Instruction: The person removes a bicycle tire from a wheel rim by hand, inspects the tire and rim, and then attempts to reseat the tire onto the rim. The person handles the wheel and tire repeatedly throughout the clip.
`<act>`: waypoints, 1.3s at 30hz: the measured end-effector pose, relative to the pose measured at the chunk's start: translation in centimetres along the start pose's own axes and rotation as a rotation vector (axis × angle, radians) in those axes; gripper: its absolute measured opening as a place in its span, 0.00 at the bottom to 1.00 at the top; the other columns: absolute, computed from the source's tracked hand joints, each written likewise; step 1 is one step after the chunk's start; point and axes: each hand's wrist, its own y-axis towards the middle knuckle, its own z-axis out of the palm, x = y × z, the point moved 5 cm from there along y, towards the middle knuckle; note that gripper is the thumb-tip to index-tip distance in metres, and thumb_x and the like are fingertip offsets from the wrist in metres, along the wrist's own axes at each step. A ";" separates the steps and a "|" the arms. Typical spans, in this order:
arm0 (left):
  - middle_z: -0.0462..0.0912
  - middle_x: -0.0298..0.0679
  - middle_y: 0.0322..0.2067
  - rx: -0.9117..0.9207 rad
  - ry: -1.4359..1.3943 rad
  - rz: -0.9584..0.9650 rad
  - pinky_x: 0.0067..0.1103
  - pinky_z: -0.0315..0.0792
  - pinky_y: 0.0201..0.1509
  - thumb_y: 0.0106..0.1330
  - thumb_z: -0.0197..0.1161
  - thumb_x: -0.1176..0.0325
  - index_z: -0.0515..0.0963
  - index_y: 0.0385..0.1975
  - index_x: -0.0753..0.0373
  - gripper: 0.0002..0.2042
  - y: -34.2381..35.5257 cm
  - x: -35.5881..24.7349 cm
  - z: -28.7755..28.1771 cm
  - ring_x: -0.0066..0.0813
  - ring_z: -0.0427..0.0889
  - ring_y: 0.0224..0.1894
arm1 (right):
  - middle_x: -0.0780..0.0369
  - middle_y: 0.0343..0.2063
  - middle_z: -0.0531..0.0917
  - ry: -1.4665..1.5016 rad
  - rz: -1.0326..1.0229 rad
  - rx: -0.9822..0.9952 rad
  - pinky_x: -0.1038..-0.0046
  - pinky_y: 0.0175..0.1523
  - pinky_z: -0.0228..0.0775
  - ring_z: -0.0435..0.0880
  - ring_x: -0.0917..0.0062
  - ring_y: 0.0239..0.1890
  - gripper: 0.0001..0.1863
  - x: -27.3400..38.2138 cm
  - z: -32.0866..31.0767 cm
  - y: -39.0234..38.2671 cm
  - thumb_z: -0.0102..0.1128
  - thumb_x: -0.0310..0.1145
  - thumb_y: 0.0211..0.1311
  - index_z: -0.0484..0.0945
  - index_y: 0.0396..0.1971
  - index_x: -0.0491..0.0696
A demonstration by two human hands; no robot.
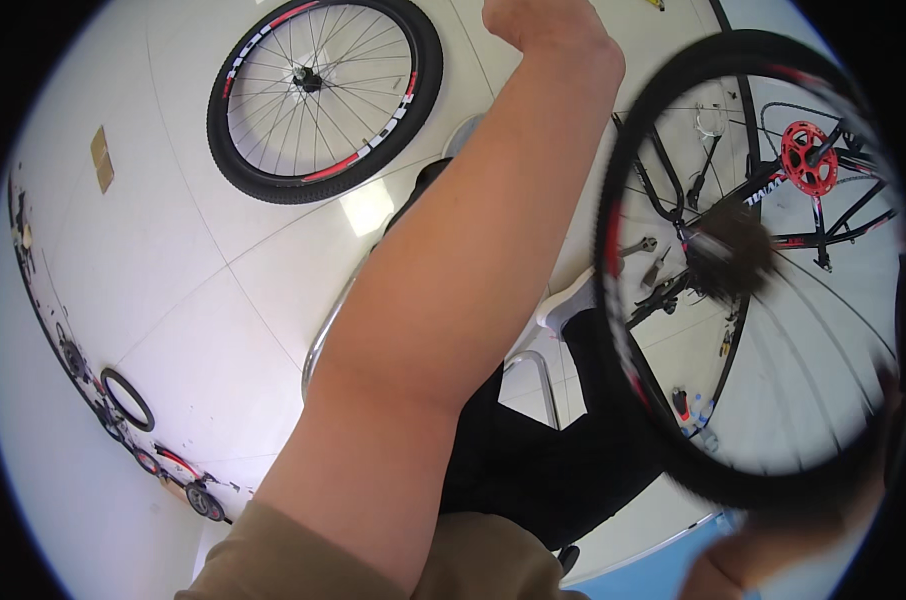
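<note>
A bicycle wheel (pixel 628 330) with a black tyre, red and white rim markings and a dark cassette (pixel 723 255) at its hub is held up off the floor on the right. My right hand (pixel 881 440), smeared and dim at the picture's right rim, grips it by its lower right side. Across the middle stretches my left arm, its bent wrist near the top edge. Only part of my left hand (pixel 528 20) shows there; its fingers are out of sight. A second wheel (pixel 425 100) lies flat on the floor to the upper left.
Behind the raised wheel lies a black bicycle frame with a red chainring (pixel 808 158). A wrench (pixel 638 246) and bottles (pixel 701 408) are on the tiled floor. Metal chair legs (pixel 543 380) stand by my black-trousered leg. More bike parts and a tyre (pixel 128 400) line the left wall.
</note>
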 end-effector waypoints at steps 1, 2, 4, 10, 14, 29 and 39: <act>0.78 0.40 0.30 -0.004 -0.044 -0.023 0.24 0.68 0.30 0.68 0.51 0.71 0.72 0.35 0.67 0.06 0.1 0.6 0.2 0.27 0.75 0.28 | 0.50 0.56 0.79 -0.064 0.004 -0.019 0.69 0.54 0.71 0.81 0.68 0.51 0.35 -1.5 6.7 -0.3 0.61 0.41 0.68 0.63 0.70 0.43; 0.79 0.40 0.30 0.034 -0.026 -0.104 0.24 0.69 0.30 0.68 0.51 0.71 0.72 0.35 0.67 0.06 -0.7 2.7 1.8 0.27 0.75 0.28 | 0.50 0.55 0.80 -0.142 0.041 -0.086 0.68 0.59 0.70 0.81 0.67 0.54 0.33 -3.3 10.6 -1.3 0.61 0.40 0.69 0.65 0.70 0.42; 0.79 0.40 0.31 0.023 0.024 -0.050 0.24 0.69 0.29 0.68 0.51 0.72 0.73 0.36 0.67 0.06 -0.3 1.5 0.9 0.27 0.76 0.28 | 0.50 0.54 0.81 0.127 -0.027 -0.100 0.68 0.63 0.69 0.81 0.67 0.55 0.33 -4.0 15.3 0.2 0.62 0.40 0.68 0.66 0.69 0.42; 0.81 0.39 0.32 -0.020 0.054 -0.073 0.23 0.71 0.32 0.68 0.52 0.71 0.73 0.39 0.66 0.07 -1.3 1.3 0.4 0.27 0.78 0.30 | 0.55 0.55 0.83 0.142 0.023 0.005 0.72 0.63 0.69 0.81 0.68 0.55 0.34 -3.2 14.8 4.5 0.64 0.44 0.67 0.69 0.69 0.44; 0.81 0.40 0.33 0.002 0.034 -0.068 0.24 0.72 0.32 0.69 0.53 0.70 0.73 0.39 0.66 0.06 -1.3 1.9 0.5 0.27 0.79 0.31 | 0.55 0.54 0.84 0.192 0.090 0.038 0.71 0.62 0.70 0.82 0.69 0.55 0.37 -4.1 14.2 6.0 0.68 0.44 0.63 0.69 0.69 0.46; 0.81 0.40 0.34 -0.046 0.097 -0.137 0.25 0.74 0.35 0.70 0.54 0.69 0.74 0.39 0.65 0.07 -1.6 2.7 0.1 0.29 0.80 0.33 | 0.50 0.62 0.72 0.421 0.046 -0.135 0.71 0.57 0.74 0.81 0.71 0.53 0.50 -7.1 16.0 -10.5 0.67 0.22 0.59 0.46 0.77 0.42; 0.81 0.39 0.32 0.030 0.135 -0.092 0.24 0.73 0.34 0.69 0.56 0.69 0.74 0.37 0.64 0.06 -0.4 3.9 -0.5 0.28 0.80 0.33 | 0.58 0.40 0.83 0.589 0.282 -0.033 0.77 0.38 0.78 0.84 0.79 0.31 0.44 -4.4 12.9 -5.8 0.61 0.18 0.60 0.54 0.76 0.46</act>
